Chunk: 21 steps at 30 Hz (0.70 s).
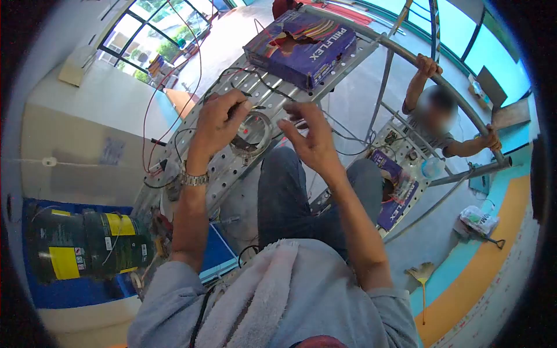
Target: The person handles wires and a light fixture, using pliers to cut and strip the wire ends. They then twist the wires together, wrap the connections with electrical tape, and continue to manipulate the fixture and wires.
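Presently, I look from far away into a bright room with large windows (168, 35) and a pale floor (354, 87). Across it stands a metal platform (217, 174), ribbed and full of small round holes, with a bent pipe (458, 95) at its far side. A co-worker (419, 120) is below, both hands on this pipe. At the left side I find dark drums (43, 243) with yellow labels. A purple box (272, 55), torn on top and marked PHILFLEX, lies on the platform, beyond the hands.

The left hand (223, 116) has its fingers curled, the thumb close to the index; I cannot tell whether something thin is pinched there. The right hand (316, 136) is loosely opened, thumb and index well parted, the gap between them bare.

The round ring (266, 132) is on the platform, lower than both hands in my view, between them and nearer to the left fingers. Its open face looks upward to the camera; being round, it shows me no clear long axis. A dark cable (272, 87) runs slantwise between the box and the hands.
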{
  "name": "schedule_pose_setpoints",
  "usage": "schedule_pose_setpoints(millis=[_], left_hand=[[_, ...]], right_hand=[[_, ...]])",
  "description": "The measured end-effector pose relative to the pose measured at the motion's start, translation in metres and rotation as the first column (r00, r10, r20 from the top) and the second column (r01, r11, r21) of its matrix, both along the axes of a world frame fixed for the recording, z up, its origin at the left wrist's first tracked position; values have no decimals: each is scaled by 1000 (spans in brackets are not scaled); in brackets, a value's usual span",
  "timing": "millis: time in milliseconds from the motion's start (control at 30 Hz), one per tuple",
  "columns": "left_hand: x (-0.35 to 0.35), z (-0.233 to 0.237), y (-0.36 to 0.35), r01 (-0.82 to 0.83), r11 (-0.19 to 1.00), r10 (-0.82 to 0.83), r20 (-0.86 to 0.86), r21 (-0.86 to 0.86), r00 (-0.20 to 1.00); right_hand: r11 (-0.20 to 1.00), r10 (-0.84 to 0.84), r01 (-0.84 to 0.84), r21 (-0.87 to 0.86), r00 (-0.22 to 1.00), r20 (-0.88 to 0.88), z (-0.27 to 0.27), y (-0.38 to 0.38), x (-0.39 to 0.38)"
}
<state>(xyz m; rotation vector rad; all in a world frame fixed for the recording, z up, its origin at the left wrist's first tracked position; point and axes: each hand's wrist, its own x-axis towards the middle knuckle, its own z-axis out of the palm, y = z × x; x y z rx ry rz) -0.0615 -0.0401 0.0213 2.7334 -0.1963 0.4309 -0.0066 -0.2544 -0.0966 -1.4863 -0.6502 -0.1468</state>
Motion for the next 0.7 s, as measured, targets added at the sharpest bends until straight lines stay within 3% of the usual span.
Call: schedule_pose_setpoints(millis=[167,267,367,433,533,700], left_hand=[[1,-1,-6,28,1000,-29,100,12,995],[1,-2,-4,8,1000,-8,82,2,997],[3,-7,0,14,1000,-13,106,-8,994],[4,-6,2,10,1000,-10,81,3,997],[8,-4,-3,28,990,-19,67,-137,998],[6,1,-1,23,998,-22,11,-59,1000]], right_hand=[[996,-39,60,-61,951,306,24,31,16],[963,211,-201,179,977,-36,11,48,16],[839,460,-309,448,843,-280,4,58,14],[814,477,-274,513,819,-320,9,60,6],[771,502,-253,584,807,-313,7,66,3],[791,461,-232,566,834,-302,2,74,4]])
